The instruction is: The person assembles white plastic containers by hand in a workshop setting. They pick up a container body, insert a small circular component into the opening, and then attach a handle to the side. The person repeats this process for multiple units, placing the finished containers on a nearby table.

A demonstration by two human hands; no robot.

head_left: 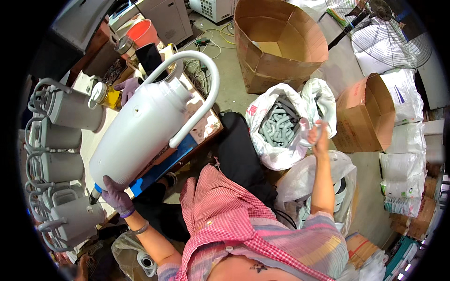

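At least four grey housings (77, 112) line the table's (91, 140) left edge. The gloved left hand (117, 197) grasps the base of one grey vessel (136, 133), tilted over the table's right edge. One white bag (282, 160) holds many grey tubes (279, 127); at its right rim, the bare right hand (320, 139) blurs, so I cannot tell whether its fingers grip.

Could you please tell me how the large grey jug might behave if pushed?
The jug is probably stiff, since its wall holds a smooth, even curve. Its rounded body could roll without the left hand at its base, though the looped handle might check that.
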